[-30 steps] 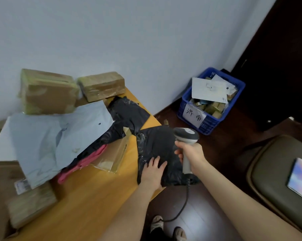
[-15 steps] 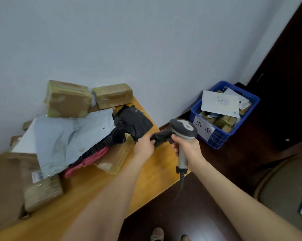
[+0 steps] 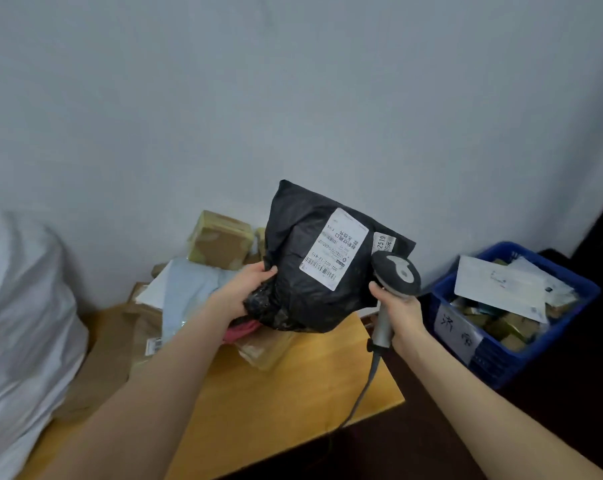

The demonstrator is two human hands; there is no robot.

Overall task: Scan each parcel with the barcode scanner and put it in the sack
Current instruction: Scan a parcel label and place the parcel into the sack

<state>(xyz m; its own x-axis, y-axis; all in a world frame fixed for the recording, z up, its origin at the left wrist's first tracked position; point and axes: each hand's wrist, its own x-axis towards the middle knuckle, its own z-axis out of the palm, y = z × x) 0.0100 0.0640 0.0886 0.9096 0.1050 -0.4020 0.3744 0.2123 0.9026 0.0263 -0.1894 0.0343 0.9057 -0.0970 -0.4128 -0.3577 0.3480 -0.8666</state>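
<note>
Crowding tabletop [image 3: 293,393]: taped boxes [image 3: 220,240], grey mailers [image 3: 189,289]; white sack [image 3: 19,323] left, blue crate [image 3: 542,351] right. Left hand [image 3: 244,292] fingers pinch black parcel [image 3: 293,271]; right hand [image 3: 400,306] fingers wrap scanner [image 3: 395,273].

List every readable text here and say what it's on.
"502-602-", then unclear digits: white shipping label on the black plastic mailer bag; other print too small.
"2519": small white sticker beside it.
"济", second character unclear: handwritten paper sign on the blue plastic crate.
White envelopes in the crate: blurred.
Barcode sticker at the pile's left: unreadable.
</note>
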